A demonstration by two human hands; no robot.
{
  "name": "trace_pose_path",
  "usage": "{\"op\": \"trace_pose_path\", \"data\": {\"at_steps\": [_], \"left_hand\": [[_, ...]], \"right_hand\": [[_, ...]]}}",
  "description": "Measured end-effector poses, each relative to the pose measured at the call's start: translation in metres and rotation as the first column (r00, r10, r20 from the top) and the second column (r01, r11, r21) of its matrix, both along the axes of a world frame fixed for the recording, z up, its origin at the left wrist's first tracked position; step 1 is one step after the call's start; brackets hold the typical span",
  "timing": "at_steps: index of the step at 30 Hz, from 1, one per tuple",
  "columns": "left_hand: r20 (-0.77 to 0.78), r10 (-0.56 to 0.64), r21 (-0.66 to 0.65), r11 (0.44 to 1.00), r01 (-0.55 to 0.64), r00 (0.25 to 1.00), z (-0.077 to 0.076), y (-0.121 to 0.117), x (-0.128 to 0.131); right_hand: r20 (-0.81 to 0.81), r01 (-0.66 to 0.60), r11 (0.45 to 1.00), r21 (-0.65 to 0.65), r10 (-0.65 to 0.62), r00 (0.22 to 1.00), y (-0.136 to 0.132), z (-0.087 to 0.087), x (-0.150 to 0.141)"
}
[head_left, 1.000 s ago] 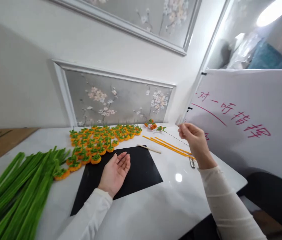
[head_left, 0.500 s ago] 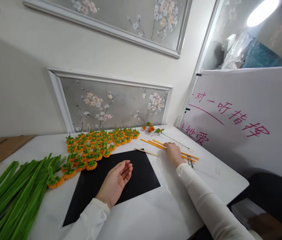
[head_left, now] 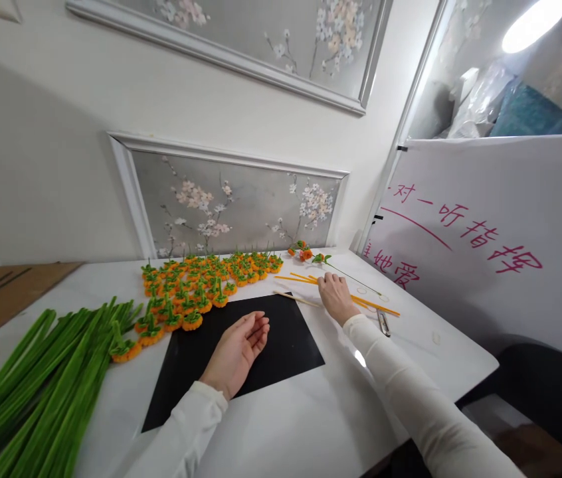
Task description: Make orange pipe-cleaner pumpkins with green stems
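Observation:
My left hand (head_left: 238, 349) rests palm up on a black mat (head_left: 291, 345), fingers loosely apart and holding nothing. My right hand (head_left: 335, 297) lies over a few orange pipe cleaners (head_left: 375, 305) on the white table (head_left: 311, 425), its fingers curled down onto them; whether it grips one is unclear. A thin wooden stick (head_left: 293, 298) lies just left of that hand. Beyond it lies a wire stem with small orange flowers and green leaves (head_left: 311, 255).
Several orange-and-green pipe-cleaner pumpkins (head_left: 196, 285) fill the table's back. A pile of green pipe cleaners (head_left: 46, 385) lies at left. A small metal tool (head_left: 383, 322) sits right of my right hand. A white board with red writing (head_left: 485, 239) stands on the right.
My right hand came down from mid-air onto the orange pipe cleaners and slid slightly left. My left hand stayed palm up on the mat.

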State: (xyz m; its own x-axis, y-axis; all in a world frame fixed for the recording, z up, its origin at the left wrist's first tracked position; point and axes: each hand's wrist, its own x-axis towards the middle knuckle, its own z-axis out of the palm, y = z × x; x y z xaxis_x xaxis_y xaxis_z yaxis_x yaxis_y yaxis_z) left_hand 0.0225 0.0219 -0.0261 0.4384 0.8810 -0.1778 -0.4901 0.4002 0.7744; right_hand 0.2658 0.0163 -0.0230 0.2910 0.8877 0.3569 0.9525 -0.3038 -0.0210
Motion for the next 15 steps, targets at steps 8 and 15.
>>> {"op": "trace_pose_path", "data": {"at_steps": [8, 15], "left_hand": [[-0.002, 0.099, 0.03, 0.995, -0.099, 0.995, 0.005, 0.011, -0.012], [0.076, 0.106, 0.097, 0.989, -0.114, 0.991, 0.019, 0.012, -0.032]], "right_hand": [[-0.434, -0.24, 0.95, 0.201, 0.306, 0.847, -0.017, 0.033, -0.076], [-0.893, -0.331, 0.885, 0.327, 0.404, 0.198, -0.036, 0.019, -0.141]]}}
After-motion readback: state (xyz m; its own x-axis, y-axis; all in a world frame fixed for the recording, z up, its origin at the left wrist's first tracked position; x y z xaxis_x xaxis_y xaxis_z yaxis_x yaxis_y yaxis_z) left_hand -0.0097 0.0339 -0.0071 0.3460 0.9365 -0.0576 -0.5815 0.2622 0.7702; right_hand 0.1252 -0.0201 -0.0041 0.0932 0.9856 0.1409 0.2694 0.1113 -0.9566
